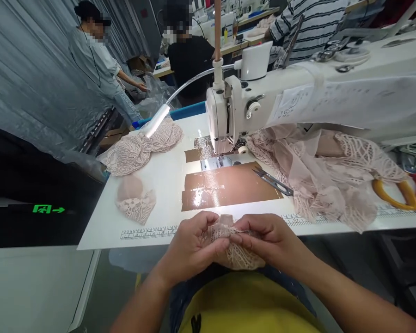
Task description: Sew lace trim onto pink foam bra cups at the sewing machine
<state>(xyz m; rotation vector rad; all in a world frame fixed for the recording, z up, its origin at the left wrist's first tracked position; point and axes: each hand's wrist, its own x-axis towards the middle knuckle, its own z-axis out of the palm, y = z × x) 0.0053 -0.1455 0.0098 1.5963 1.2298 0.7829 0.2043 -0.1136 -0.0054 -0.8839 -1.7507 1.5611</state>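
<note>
My left hand (190, 247) and my right hand (266, 238) meet just in front of the table's near edge, both pinched on a small pink lace piece (234, 252) held between them. The lace hangs down over my lap. Straight ahead stands a white sewing machine (225, 111), its needle area lit over a brown taped patch (229, 187) on the table. Thread snips (273, 181) lie on that patch to the right.
A single lace cup (135, 200) lies at the left, a pile of lace pieces (142, 145) behind it under a gooseneck lamp (157, 120). More pink fabric (326, 180) is heaped at the right beside orange-handled scissors (395, 194). Other people work at the back.
</note>
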